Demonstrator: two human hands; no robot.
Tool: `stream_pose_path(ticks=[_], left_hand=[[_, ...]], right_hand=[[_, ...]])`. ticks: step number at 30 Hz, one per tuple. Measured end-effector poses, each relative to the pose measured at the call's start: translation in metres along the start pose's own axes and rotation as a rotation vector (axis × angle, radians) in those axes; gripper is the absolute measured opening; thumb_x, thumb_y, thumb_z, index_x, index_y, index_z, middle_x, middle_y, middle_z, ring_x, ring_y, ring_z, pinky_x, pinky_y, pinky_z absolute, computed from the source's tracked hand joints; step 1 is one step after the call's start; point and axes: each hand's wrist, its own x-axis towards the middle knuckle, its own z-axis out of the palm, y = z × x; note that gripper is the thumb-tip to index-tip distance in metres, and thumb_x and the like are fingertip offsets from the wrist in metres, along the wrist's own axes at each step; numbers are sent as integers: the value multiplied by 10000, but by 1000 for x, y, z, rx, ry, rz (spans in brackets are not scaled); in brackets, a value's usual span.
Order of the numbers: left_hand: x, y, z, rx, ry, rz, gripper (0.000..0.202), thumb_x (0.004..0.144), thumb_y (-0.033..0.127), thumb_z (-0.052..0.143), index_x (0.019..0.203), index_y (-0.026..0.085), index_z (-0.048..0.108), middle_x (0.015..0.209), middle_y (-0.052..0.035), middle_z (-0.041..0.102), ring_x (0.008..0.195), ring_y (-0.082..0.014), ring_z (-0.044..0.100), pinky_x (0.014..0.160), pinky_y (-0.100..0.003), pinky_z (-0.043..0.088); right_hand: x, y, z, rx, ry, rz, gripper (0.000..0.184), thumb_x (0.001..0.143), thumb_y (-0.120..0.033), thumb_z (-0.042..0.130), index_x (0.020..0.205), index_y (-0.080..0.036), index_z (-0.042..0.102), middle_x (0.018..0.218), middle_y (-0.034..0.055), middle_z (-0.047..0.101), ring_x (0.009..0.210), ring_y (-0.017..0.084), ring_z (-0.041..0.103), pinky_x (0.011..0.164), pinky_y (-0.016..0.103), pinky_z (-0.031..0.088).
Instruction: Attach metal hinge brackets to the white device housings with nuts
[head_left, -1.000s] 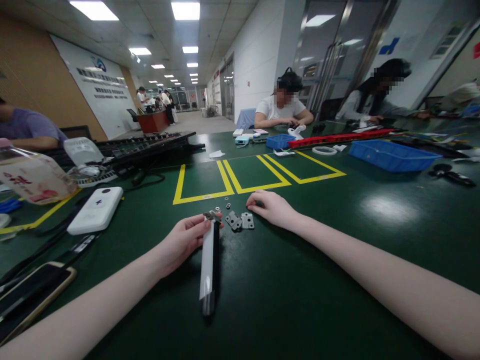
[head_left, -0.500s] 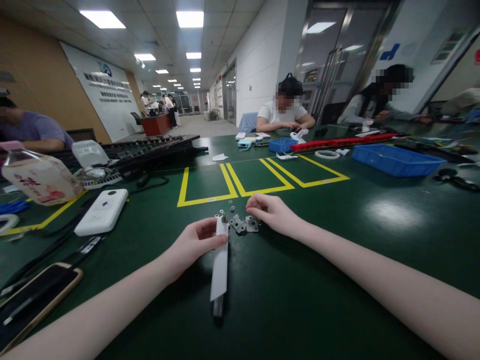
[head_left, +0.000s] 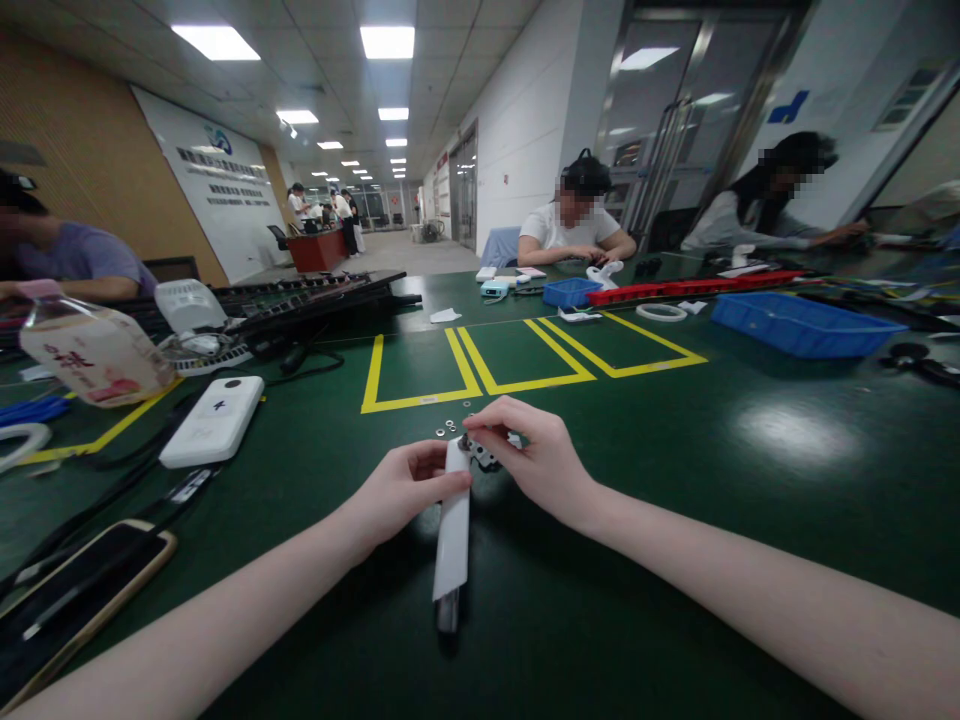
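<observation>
A: What's different from a second ago?

B: Well to the left of the white bar, the power bank lies as it did. The left hand has kept its hold, fingers wrapped round the bar's far end with the thumb on top. But it has rolled the bar, so the dark side is gone and only the white face shows. The bar's near end rests on the table. Loose washers lie just beyond the far end.

A: And to the right?

B: The right hand was resting right of the bar, apart from it. Now it has come across to the bar's far end, with thumb and forefinger drawn together just above the hinge plates. Whether it actually grips anything, I cannot tell.

A: Meaning?

B: Both hands now meet at one spot — I'd judge the work sits at that end of the bar.
</observation>
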Motion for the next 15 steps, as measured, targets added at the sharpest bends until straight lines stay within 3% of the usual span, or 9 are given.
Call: stream_pose_path(ticks=[10, 15], left_hand=[[1, -8, -2, -9, -43, 79, 299, 745, 254, 719, 1020, 160, 651, 972, -47, 692, 911, -196, 640, 843, -318, 479], [1, -8, -3, 0, -56, 85, 277, 758, 261, 711, 1009, 161, 653, 970, -46, 685, 907, -189, 639, 836, -310, 487]], right_hand=[[-4, -3, 6, 18, 89, -85, 124, 850, -123, 583, 915, -179, 674, 865, 34, 652, 810, 122, 620, 714, 271, 533], [-7, -3, 7, 5, 49, -121, 151, 867, -108, 549, 925, -173, 672, 932, 53, 649, 878, 127, 624, 756, 272, 548]])
